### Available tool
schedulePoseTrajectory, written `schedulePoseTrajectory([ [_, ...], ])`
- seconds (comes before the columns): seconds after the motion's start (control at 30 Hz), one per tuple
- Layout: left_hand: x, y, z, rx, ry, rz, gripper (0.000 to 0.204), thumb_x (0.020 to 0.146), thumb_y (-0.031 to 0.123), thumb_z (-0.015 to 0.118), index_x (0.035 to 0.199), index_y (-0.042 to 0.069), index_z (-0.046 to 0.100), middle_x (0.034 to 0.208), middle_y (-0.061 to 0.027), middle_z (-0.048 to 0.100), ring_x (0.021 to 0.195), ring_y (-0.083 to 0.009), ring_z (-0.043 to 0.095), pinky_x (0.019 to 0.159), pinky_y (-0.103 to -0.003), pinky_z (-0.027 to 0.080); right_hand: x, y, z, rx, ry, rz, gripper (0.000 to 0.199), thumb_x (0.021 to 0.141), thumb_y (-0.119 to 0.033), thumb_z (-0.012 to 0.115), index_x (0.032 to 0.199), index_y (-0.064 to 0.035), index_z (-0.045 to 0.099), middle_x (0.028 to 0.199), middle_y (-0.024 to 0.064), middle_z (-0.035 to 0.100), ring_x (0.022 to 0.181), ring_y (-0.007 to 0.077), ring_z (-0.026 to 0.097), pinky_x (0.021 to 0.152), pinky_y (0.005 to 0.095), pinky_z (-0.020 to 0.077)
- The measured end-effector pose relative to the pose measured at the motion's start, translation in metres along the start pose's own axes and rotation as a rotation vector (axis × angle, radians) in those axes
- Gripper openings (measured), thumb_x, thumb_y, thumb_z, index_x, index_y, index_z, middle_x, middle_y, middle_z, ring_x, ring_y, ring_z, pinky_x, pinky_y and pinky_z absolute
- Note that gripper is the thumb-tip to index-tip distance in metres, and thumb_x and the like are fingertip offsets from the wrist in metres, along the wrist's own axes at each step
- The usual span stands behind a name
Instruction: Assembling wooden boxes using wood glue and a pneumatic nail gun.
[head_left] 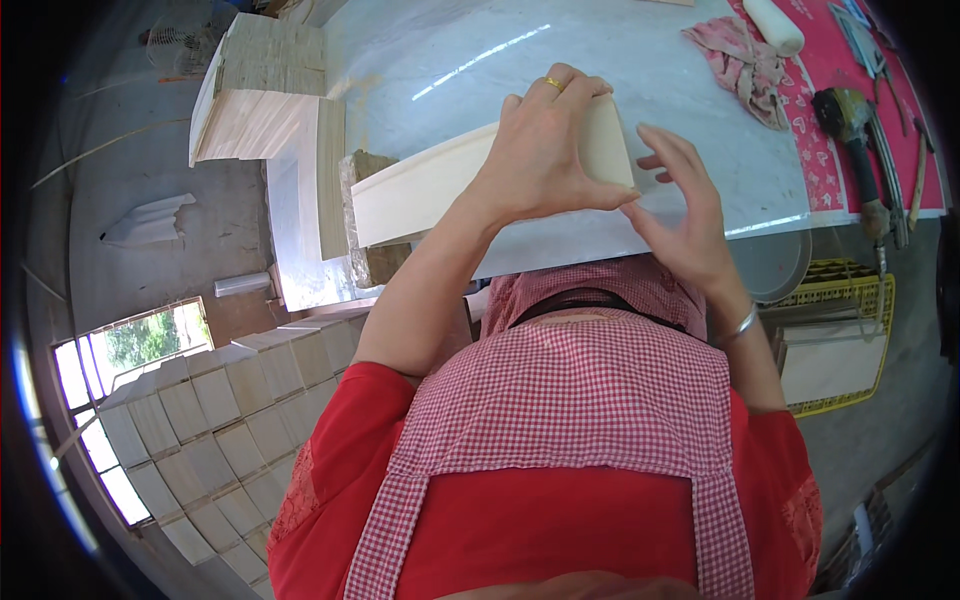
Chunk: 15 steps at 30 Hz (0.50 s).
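Note:
A long pale wooden piece [425, 192], flat-faced with a thin ridge along its far edge, lies across the table in front of me. My left hand [545, 150] grips it near its right end, fingers over the far edge and thumb along the near edge. Just off that right end is my right hand [690, 205], its fingers apart and curved. The right thumb tip comes close to the left thumb; whether they touch I cannot tell. At its left end the wooden piece meets a brown block [378, 265] that looks wrapped in clear film.
Stacked thin wooden boards [265, 120] stand on the table [420, 60] at the left. A pink cloth [738, 65], a white roll [773, 25] and a power tool [850, 130] lie at the right. Below are a yellow crate [880, 330] and piled wooden blocks [235, 400].

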<state>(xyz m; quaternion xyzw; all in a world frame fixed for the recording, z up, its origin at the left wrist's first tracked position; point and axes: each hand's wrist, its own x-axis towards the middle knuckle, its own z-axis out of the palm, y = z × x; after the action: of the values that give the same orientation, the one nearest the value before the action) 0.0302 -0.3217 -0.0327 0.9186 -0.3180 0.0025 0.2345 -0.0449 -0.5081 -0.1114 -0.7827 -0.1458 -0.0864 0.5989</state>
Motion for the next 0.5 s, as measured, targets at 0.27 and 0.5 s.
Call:
schedulePoseTrajectory([
  [0.27,0.002,-0.001,0.003,-0.017,0.013,0.001,0.086,0.052,0.043,0.089,0.121,0.004,0.056,0.113,-0.0139,0.057,0.1,-0.0331,0.06,0.084,-0.044,0.046,-0.03,-0.023,0.026,0.027,0.24,-0.039,0.051,0.076,0.007,0.07,0.127,0.0014,0.061,0.126,0.0144,0.058,0.111,0.0275,0.059,0.091,0.035,0.0481],
  [0.5,0.001,-0.002,0.004,0.02,0.045,0.02,0.084,0.051,0.04,0.088,0.12,0.003,0.057,0.111,-0.0134,0.058,0.098,-0.0328,0.061,0.082,-0.043,0.047,-0.015,-0.007,0.033,-0.23,0.416,-0.272,0.039,0.072,0.009,0.072,0.11,0.0007,0.069,0.109,0.0106,0.066,0.096,0.0272,0.06,0.084,0.035,0.0469],
])
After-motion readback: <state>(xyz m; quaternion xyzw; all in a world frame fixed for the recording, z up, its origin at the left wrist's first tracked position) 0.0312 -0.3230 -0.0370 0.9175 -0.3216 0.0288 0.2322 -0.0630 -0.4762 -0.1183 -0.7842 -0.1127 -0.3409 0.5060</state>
